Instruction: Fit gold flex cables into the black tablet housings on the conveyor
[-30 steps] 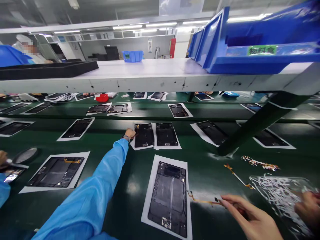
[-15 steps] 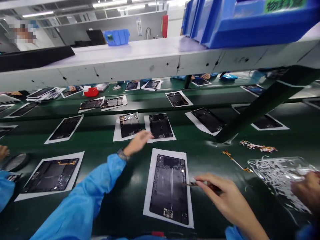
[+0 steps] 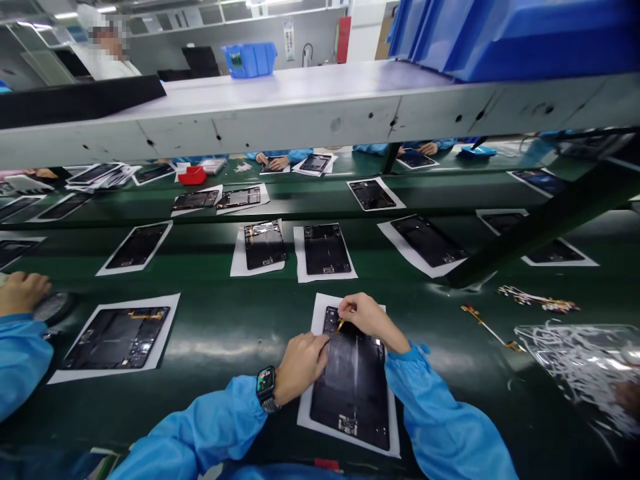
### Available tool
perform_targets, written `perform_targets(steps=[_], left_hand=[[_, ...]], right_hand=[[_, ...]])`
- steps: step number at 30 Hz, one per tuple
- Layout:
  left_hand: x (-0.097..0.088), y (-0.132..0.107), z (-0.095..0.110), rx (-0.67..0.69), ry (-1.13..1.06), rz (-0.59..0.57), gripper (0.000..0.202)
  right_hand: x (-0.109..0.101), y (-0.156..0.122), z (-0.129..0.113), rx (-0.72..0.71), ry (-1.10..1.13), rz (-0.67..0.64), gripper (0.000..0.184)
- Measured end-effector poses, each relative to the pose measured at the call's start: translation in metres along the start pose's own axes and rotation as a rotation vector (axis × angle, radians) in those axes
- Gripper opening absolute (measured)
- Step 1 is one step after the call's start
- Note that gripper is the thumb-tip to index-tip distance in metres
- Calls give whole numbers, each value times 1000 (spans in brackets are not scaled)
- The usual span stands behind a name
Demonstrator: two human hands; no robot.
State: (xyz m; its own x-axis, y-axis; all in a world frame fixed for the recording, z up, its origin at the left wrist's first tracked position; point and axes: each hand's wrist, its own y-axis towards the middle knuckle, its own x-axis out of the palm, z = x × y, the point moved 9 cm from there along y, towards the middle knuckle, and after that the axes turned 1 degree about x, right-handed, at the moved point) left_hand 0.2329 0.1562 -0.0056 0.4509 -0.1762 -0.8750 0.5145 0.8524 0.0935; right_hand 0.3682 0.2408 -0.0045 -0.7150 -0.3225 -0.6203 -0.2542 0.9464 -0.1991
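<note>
An open black tablet housing (image 3: 353, 393) lies on a white sheet (image 3: 306, 415) in front of me. My right hand (image 3: 367, 313) is over its upper end, fingers closed in a pinch on a thin yellow-brown tool, seemingly tweezers (image 3: 341, 325), slanting down to the housing. My left hand (image 3: 301, 367), with a watch (image 3: 266, 387) on its wrist, rests at the housing's left edge. Its thumb and forefinger are pressed together near the tool's tip; whatever they pinch is hidden. A small circuit board (image 3: 348, 425) sits at the housing's lower end.
At right lie a single flex cable (image 3: 493, 328), a pile of flex cables (image 3: 537, 299) and a clear tray of white strips (image 3: 575, 367). Another housing (image 3: 117, 339) lies left, near a co-worker's hand (image 3: 23, 293). More housings stand behind, under a shelf (image 3: 300, 113) and slanted post (image 3: 550, 213).
My left hand has come back from the far housings to the near one's left edge. My right hand has moved from its right side up over the top. The view has shifted slightly.
</note>
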Motion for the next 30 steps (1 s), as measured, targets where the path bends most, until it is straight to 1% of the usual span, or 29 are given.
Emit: perform_targets(steps=[1,3,7,11,15,19,22,26,30], left_hand=[[-1,-1,2,50,86,9,19],[-1,-3,6,136,195,30,15],[-3,-2,15,243,289,100,13],[-4,1,19,283,292,130,13],[-6,2,22,322,267,170,13],[-7,-1,25,376,233,238,14],[-6,-3,24,392,190,264,16],[-1,-6,21,430,132,224,18],[5,-6,17,439,132,180,18]], right_hand=[[3,6,4,18,-26,1,10],[9,17,9,47,-68,2,7],[19,30,13,90,-141,-14,5],[21,38,17,145,-212,-30,6],[21,48,21,209,-278,-104,12],[20,56,21,255,-351,-169,18],[16,54,22,268,-418,-171,23],[10,45,20,230,-508,-121,30],[14,31,12,169,-595,-61,37]])
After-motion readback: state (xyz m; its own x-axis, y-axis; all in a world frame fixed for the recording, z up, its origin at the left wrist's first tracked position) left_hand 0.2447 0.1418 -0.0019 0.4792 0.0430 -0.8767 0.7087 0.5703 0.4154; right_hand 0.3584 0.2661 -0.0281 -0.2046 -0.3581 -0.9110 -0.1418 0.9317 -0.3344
